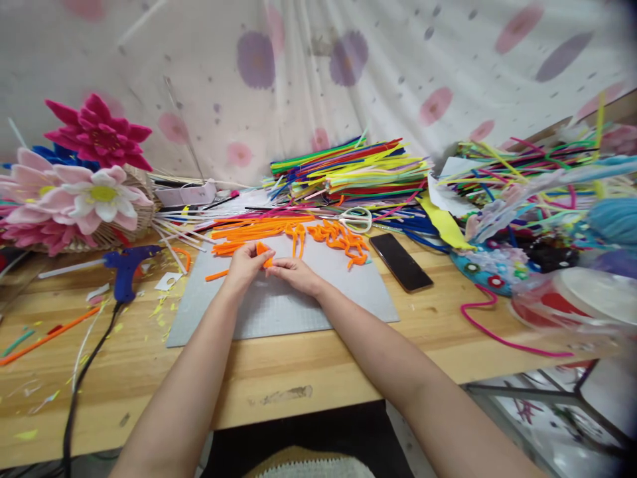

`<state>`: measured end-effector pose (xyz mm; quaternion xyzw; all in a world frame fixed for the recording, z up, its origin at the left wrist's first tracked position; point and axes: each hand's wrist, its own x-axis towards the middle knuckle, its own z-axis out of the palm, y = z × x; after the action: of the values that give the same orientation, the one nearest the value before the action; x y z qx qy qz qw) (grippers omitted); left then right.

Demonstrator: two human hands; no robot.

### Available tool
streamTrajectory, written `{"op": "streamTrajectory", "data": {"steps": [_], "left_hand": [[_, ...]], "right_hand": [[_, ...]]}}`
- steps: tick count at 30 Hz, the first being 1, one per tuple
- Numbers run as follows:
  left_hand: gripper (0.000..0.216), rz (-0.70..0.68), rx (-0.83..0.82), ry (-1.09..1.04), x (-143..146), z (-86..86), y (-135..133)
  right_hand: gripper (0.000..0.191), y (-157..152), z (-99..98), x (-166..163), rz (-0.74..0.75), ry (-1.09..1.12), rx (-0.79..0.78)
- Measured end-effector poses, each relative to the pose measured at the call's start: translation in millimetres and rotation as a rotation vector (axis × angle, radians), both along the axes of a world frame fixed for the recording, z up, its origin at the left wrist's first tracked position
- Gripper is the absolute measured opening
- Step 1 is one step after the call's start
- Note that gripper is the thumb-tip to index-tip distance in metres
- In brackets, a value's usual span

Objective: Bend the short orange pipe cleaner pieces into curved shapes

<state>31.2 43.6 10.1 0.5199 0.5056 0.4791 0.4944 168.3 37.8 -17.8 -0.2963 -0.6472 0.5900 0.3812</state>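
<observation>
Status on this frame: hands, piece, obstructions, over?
Left hand, right hand: both pinching orange piece, above mat. Orange strips just beyond. Phone rightward, clear.

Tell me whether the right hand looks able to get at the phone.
Likely yes: the phone lies uncovered beside the grey mat, and the way across looks free, though the right hand is occupied with an orange piece.

The orange pipe cleaner (263,249) is bright and fuzzy, bent into a small, compact shape partly hidden by fingers. It is pinched between the fingertips of the left hand (245,261) and right hand (295,274), over the grey mat (308,302). A straight orange length (215,275) shows beside the left wrist; whether it joins the held piece cannot be told.
</observation>
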Motion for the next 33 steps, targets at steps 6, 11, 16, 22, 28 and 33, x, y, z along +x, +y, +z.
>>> {"op": "streamTrajectory", "data": {"steps": [6, 11, 16, 22, 28, 33], "left_hand": [[0.035, -0.132, -0.217, -0.118, 0.5, 8.7, 0.8], [0.032, -0.205, -0.207, -0.091, 7.7, 14.5, 9.0], [0.028, -0.417, -0.193, 0.021, 9.8, 21.9, 16.2], [0.035, -0.255, -0.216, -0.023, 2.4, 17.6, 13.1], [0.039, -0.08, -0.208, -0.08, -2.1, 11.8, 6.1], [0.032, -0.032, -0.098, 0.02, 7.8, 15.6, 3.2]], "right_hand": [[0.037, -0.7, 3.7, 1.1, 0.046, 0.032, -0.044], [0.037, 1.2, 6.8, 7.7, 0.037, 0.005, -0.067], [0.038, 0.2, 7.7, 13.0, 0.058, 0.011, -0.114], [0.034, 4.0, 7.3, 14.4, -0.01, 0.01, -0.064], [0.032, 9.7, 7.8, 24.6, -0.052, -0.047, -0.014], [0.031, 12.4, 3.1, 25.5, -0.074, -0.075, -0.011]]}}
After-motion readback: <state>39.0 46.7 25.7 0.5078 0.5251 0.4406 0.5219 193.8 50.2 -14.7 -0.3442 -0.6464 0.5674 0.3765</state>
